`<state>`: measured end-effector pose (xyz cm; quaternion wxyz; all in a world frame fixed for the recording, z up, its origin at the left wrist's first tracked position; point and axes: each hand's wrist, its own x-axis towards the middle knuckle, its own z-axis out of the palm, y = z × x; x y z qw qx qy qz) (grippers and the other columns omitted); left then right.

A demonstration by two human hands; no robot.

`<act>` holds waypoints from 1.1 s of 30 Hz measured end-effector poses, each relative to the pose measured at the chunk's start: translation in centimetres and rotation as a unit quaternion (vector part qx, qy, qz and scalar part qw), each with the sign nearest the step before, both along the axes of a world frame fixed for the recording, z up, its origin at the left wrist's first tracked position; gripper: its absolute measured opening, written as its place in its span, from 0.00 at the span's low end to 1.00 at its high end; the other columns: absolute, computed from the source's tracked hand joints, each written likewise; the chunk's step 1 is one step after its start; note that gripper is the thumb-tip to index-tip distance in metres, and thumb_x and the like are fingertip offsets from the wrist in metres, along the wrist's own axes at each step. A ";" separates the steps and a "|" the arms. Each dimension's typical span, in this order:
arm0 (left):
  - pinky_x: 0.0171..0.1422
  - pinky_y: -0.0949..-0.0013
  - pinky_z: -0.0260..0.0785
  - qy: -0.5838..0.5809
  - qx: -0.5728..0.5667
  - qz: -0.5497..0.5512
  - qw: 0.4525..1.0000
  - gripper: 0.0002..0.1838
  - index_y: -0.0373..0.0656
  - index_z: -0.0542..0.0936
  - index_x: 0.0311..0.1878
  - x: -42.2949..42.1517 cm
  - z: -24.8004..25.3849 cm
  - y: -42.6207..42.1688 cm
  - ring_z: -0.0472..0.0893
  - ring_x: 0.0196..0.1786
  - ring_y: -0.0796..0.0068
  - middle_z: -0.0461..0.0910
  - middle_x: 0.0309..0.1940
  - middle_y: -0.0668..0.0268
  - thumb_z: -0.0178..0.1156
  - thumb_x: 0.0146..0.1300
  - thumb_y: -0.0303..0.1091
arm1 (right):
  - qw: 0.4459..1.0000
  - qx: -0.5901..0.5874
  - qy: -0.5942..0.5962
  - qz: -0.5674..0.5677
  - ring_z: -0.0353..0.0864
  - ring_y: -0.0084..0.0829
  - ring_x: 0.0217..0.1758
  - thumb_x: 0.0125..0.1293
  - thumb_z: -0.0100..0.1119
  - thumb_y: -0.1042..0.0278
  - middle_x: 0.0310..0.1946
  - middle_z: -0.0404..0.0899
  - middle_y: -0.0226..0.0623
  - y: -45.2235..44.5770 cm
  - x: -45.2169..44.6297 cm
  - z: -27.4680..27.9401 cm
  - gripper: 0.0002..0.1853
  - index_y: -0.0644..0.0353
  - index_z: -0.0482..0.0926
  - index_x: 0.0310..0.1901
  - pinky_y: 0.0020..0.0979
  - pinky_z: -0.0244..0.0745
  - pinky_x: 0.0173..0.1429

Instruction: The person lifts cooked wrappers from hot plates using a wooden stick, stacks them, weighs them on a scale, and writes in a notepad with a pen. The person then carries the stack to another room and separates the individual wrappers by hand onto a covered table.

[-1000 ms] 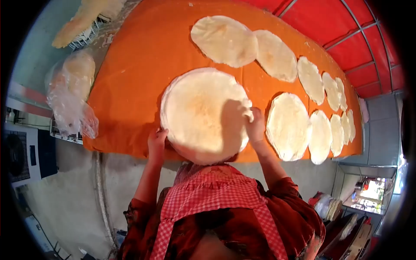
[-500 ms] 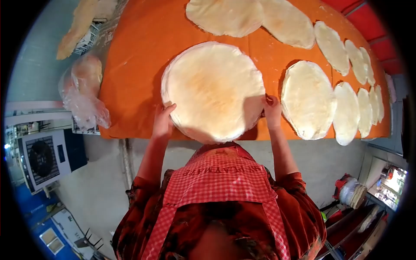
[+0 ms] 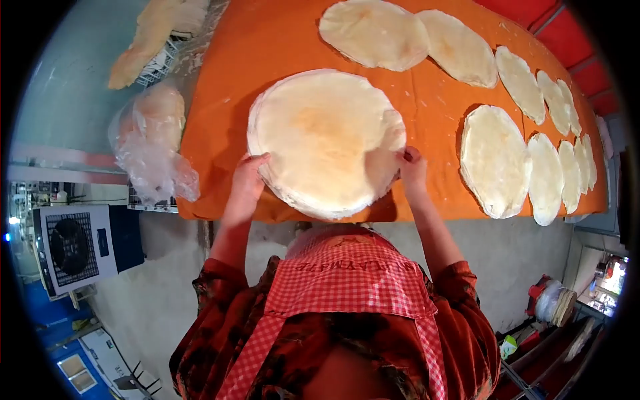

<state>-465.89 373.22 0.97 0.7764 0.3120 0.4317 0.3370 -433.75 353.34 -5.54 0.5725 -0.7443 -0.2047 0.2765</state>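
A thick stack of round flatbreads (image 3: 327,140), pale with a browned middle, is at the front edge of the orange-covered table (image 3: 220,133). My left hand (image 3: 250,175) grips its lower left edge, thumb on the top and fingers hidden beneath. At the lower right edge, my right hand (image 3: 413,168) is closed on the same stack, fingers curled at the rim. Whether the stack is raised off the cloth I cannot tell. To the right lies another pile of flatbreads (image 3: 495,161), apart from my right hand.
More flatbreads (image 3: 375,35) lie in rows across the back and right of the table. At the left are a clear plastic bag of bread (image 3: 150,143) and bread on a wire rack (image 3: 150,40). A boxed unit with a fan grille (image 3: 70,247) stands on the floor at left.
The stack has moved left along the table with both hands on it, widening the gap to the pile on the right. The view has shifted with my body.
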 end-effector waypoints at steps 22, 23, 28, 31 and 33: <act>0.55 0.69 0.71 -0.196 0.008 -0.016 0.980 0.14 0.37 0.74 0.51 -14.0 -2.4 3.7 0.78 0.50 0.70 0.78 0.48 0.61 0.54 0.62 0.23 | 0.844 -0.025 -0.358 0.398 0.71 0.47 0.59 0.61 0.57 0.51 0.57 0.71 0.49 15.2 -29.8 8.3 0.32 0.63 0.65 0.62 0.39 0.68 0.62; 0.52 0.70 0.71 -0.179 0.018 -0.002 0.984 0.14 0.37 0.74 0.51 -13.7 -2.3 3.6 0.78 0.49 0.71 0.78 0.47 0.62 0.55 0.61 0.23 | 0.848 -0.023 -0.346 0.400 0.71 0.47 0.59 0.62 0.56 0.51 0.56 0.71 0.49 15.1 -29.8 8.4 0.32 0.63 0.65 0.62 0.38 0.68 0.61; 0.48 0.72 0.70 -0.042 0.040 0.005 0.998 0.18 0.37 0.71 0.53 -12.5 -0.9 3.3 0.78 0.47 0.73 0.78 0.45 0.63 0.58 0.59 0.23 | 0.837 -0.040 -0.391 0.381 0.73 0.49 0.56 0.63 0.52 0.46 0.52 0.73 0.54 15.1 -30.7 9.5 0.34 0.71 0.66 0.59 0.39 0.70 0.58; 0.51 0.67 0.70 -0.087 0.046 0.014 0.995 0.20 0.39 0.69 0.56 -12.3 -0.2 2.8 0.76 0.50 0.71 0.76 0.49 0.63 0.58 0.61 0.29 | 0.850 -0.040 -0.366 0.376 0.76 0.49 0.51 0.65 0.50 0.50 0.47 0.76 0.53 14.8 -30.7 9.2 0.29 0.68 0.68 0.58 0.39 0.72 0.54; 0.56 0.64 0.68 -0.161 -0.006 0.008 0.987 0.21 0.39 0.67 0.58 -12.6 0.1 2.7 0.74 0.55 0.69 0.74 0.53 0.62 0.55 0.64 0.33 | 0.871 -0.062 -0.283 0.396 0.77 0.49 0.47 0.67 0.49 0.53 0.43 0.77 0.53 15.4 -29.5 9.4 0.25 0.65 0.70 0.57 0.39 0.73 0.52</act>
